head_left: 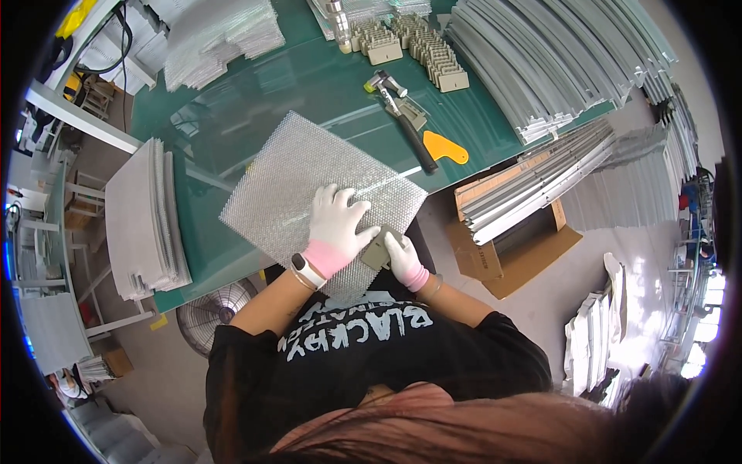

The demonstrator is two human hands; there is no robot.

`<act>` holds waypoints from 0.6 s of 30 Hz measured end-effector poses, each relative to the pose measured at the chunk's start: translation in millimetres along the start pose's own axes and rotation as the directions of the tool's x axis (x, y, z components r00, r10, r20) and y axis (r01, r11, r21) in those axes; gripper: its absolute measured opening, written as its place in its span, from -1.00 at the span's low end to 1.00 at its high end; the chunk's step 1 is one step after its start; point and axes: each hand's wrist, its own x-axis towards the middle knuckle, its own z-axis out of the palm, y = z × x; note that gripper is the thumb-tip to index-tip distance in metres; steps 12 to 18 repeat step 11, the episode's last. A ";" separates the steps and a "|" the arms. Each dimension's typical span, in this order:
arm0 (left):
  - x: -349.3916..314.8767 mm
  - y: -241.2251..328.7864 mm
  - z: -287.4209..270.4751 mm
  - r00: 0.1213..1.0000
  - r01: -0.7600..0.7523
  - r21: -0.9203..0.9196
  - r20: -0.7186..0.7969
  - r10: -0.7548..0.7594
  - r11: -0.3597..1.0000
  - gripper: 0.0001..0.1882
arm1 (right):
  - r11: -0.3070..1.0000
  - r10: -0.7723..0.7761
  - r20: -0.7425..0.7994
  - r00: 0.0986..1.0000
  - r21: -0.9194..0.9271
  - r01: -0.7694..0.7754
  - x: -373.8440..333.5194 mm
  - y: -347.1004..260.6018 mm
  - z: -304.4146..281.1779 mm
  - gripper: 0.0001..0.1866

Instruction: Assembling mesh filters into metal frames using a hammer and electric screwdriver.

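Note:
A silvery sheet with a fine honeycomb-like texture lies slanted across the table's near edge, its near corner reaching toward my body. My left hand, in a white glove with a pink cuff, rests on this sheet with fingers spread. At the sheet's near right edge, my right hand, gloved alike, pinches a small flat grey-green plate between thumb and fingers. The plate's edge touches or overlaps the sheet; which of the two I cannot tell. My left thumb points toward the plate.
On the green table lie a hammer and a yellow scraper. Rows of grey-green plates stand behind. Stacked panels flank the left; long metal strips fill the far right. An open cardboard box and a fan stand below.

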 end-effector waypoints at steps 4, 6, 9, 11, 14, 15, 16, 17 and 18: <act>14.3 -2.2 7.5 0.999 0.045 -0.073 -0.019 -0.047 0.996 -0.59 | 0.999 -0.053 -0.006 0.999 -0.003 0.053 -1.2 0.7 6.6 -0.71; 16.9 -2.9 9.1 0.997 0.041 -0.098 -0.058 -0.046 0.994 -0.59 | 1.000 -0.028 -0.016 0.999 0.007 0.028 0.5 3.7 5.5 -0.72; 17.8 -2.9 10.4 0.994 0.047 -0.123 -0.090 -0.058 0.991 -0.58 | 1.000 -0.014 -0.001 1.000 0.006 0.014 2.2 3.4 4.3 -0.73; 16.6 -1.4 11.1 0.994 0.059 -0.124 -0.080 -0.069 0.991 -0.57 | 1.000 0.005 0.000 1.000 0.021 -0.005 2.5 1.2 4.1 -0.74; 16.6 -1.4 11.1 0.994 0.059 -0.124 -0.080 -0.069 0.991 -0.57 | 1.000 0.005 0.000 1.000 0.021 -0.005 2.5 1.2 4.1 -0.74; 16.6 -1.4 11.1 0.994 0.059 -0.124 -0.080 -0.069 0.991 -0.57 | 1.000 0.005 0.000 1.000 0.021 -0.005 2.5 1.2 4.1 -0.74; 16.6 -1.4 11.1 0.994 0.059 -0.124 -0.080 -0.069 0.991 -0.57 | 1.000 0.005 0.000 1.000 0.021 -0.005 2.5 1.2 4.1 -0.74; 16.6 -1.4 11.1 0.994 0.059 -0.124 -0.080 -0.069 0.991 -0.57 | 1.000 0.005 0.000 1.000 0.021 -0.005 2.5 1.2 4.1 -0.74; 16.6 -1.4 11.1 0.994 0.059 -0.124 -0.080 -0.069 0.991 -0.57 | 1.000 0.005 0.000 1.000 0.021 -0.005 2.5 1.2 4.1 -0.74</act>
